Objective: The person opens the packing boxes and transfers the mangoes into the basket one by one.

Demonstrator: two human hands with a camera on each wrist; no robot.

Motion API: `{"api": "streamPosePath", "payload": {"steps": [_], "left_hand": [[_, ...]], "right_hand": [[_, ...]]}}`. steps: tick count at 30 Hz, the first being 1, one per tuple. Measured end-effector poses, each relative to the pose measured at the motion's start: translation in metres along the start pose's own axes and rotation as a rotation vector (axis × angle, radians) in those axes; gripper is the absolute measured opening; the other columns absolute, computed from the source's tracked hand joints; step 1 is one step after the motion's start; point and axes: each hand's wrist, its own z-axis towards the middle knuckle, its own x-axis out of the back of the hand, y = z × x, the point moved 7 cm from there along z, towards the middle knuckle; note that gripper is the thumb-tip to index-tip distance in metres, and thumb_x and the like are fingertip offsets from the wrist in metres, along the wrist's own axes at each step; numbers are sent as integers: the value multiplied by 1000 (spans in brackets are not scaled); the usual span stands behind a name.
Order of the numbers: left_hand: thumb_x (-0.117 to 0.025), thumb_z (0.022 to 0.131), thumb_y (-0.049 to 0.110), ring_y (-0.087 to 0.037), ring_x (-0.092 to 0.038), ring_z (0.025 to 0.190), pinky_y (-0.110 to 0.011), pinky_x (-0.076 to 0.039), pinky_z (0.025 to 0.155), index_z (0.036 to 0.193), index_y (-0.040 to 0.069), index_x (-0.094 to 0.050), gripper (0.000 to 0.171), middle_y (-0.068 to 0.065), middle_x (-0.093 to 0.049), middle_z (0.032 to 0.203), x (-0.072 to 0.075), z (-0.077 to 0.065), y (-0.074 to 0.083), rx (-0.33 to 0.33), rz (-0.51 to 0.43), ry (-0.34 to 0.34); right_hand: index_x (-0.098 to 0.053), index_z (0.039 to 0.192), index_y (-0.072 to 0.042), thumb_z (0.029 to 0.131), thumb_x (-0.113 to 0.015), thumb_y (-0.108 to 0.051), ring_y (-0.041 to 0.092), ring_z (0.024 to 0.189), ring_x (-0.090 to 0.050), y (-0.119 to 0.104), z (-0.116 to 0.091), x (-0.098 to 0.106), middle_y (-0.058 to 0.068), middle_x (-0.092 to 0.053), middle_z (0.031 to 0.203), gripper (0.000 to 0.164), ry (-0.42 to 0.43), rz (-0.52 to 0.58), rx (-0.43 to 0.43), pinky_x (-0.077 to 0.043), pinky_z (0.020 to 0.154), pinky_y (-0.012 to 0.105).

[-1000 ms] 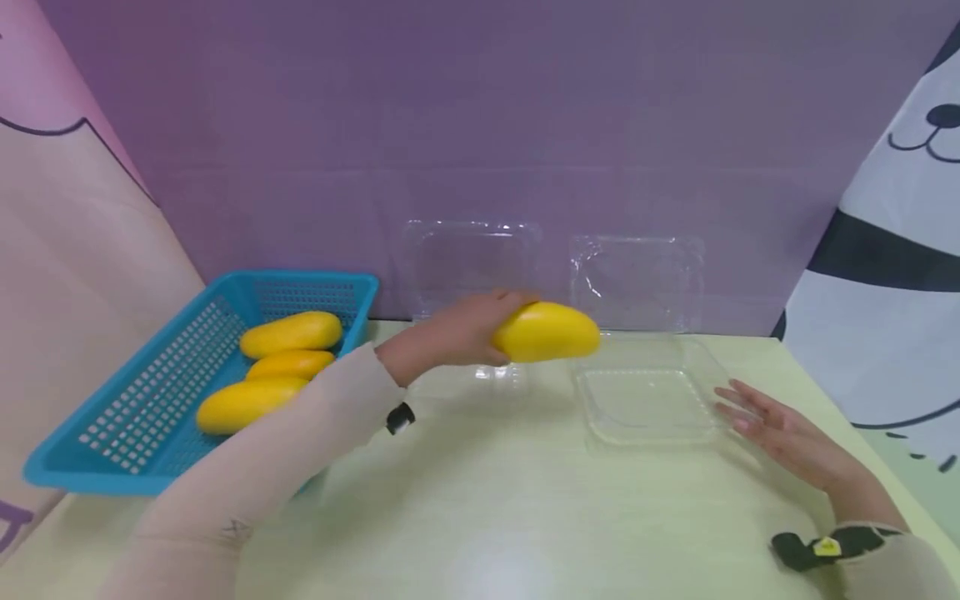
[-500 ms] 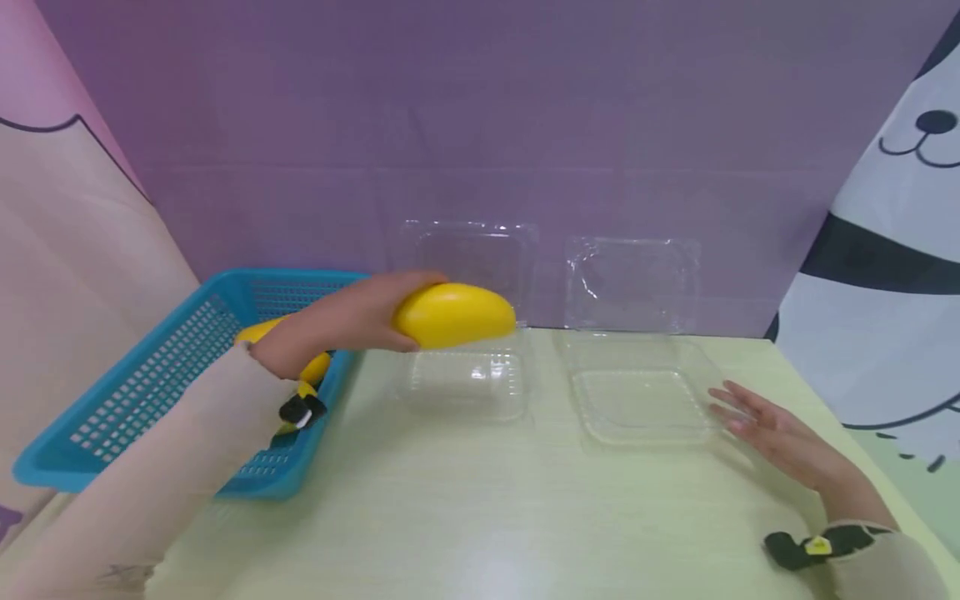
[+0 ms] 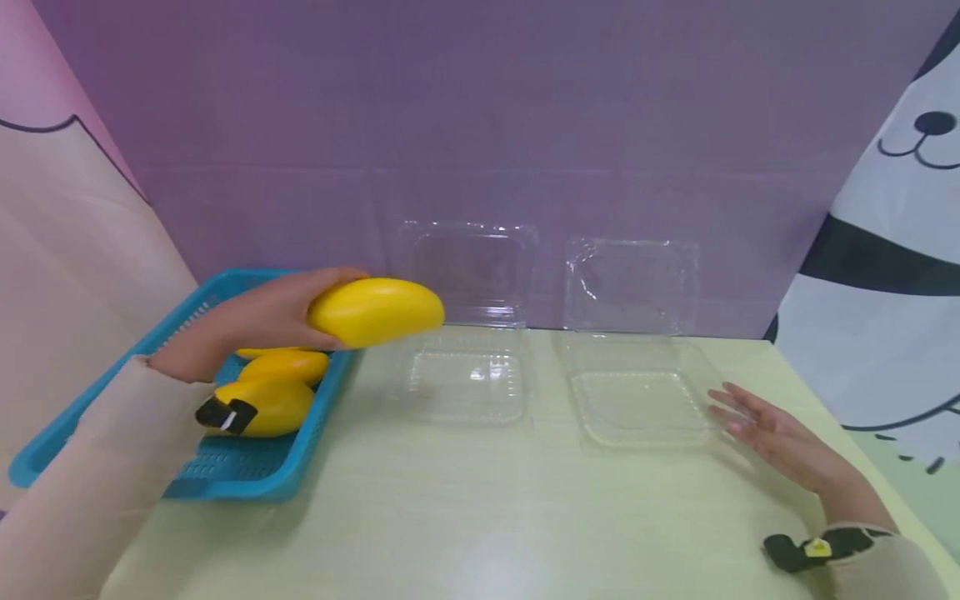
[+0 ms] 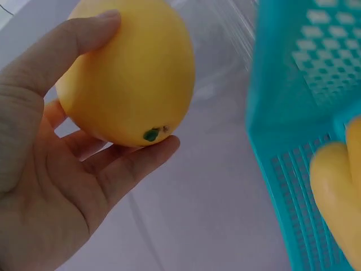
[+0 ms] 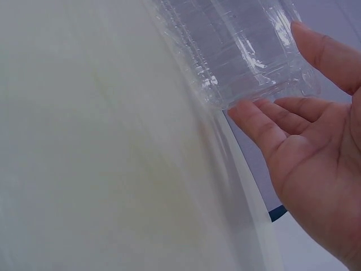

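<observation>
My left hand (image 3: 262, 315) grips a yellow mango (image 3: 378, 312), its thumb on one side and its fingers beneath in the left wrist view, where a small green stem spot shows. The mango is held in the air between the blue basket (image 3: 288, 479) and the left clear plastic box (image 3: 465, 392). Beside the right edge of the other clear box (image 3: 633, 404) is my right hand (image 3: 783, 437), fingers extended. In the right wrist view its fingertips are at a corner of that box; whether they touch it I cannot tell.
Several more mangoes (image 3: 281, 408) lie in the basket, partly hidden by the left arm. Both boxes have raised lids (image 3: 468, 275) standing against the purple backdrop (image 3: 480, 108). The pale tabletop (image 3: 480, 500) stretches in front of them.
My left hand has carried the mango leftward, from over the gap between the boxes to beside the basket. The left box has come into view. The right hand stays in place.
</observation>
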Motion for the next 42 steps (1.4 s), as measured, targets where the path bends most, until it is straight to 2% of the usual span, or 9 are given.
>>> {"api": "streamPosePath", "payload": {"steps": [7, 15, 19, 28, 34, 42], "left_hand": [[-78, 78, 27, -20, -53, 91, -40, -48, 80, 139, 12, -38, 75, -7, -56, 123, 10, -26, -19, 45, 37, 28], [-79, 76, 18, -19, -51, 93, -36, -49, 79, 137, 13, -42, 72, -6, -55, 122, 13, -48, -53, 112, -8, 57], [-77, 79, 19, -22, -50, 94, -32, -50, 77, 139, 12, -37, 73, -9, -51, 123, 15, -58, -74, 164, -45, 29], [-77, 78, 20, -29, -51, 94, -42, -49, 76, 139, 8, -32, 78, -19, -46, 121, 11, -78, -112, 305, -66, -28], [-78, 77, 20, -28, -51, 93, -39, -50, 73, 138, 5, -32, 78, -21, -47, 119, 5, -83, -123, 340, -87, -76], [-77, 77, 17, -30, -50, 96, -37, -51, 73, 139, 5, -30, 79, -24, -43, 124, -5, -85, -123, 346, -193, -170]], "right_hand": [[5, 149, 0, 99, -30, 5, -7, 124, -41, 0, 0, 0, -23, -38, 142, 61, -2, -4, 2, -35, 95, 8], [3, 150, -2, 99, -29, 7, -6, 125, -41, -3, -2, 0, -21, -38, 143, 61, -20, 7, 28, -35, 96, 9], [6, 149, 1, 99, -29, 6, -7, 125, -41, -3, -2, 0, -22, -38, 143, 61, -13, -4, 20, -35, 96, 8], [8, 148, 1, 99, -29, 6, -6, 125, -41, -3, -4, -1, -23, -39, 142, 62, -18, 30, 6, -35, 96, 9], [9, 148, 2, 99, -29, 6, -6, 125, -41, -3, -3, -1, -22, -38, 142, 61, -16, 32, 5, -35, 96, 9], [10, 146, 6, 99, -30, 6, -6, 124, -42, -4, -4, -1, -22, -39, 141, 61, 4, 18, 5, -36, 96, 10]]}}
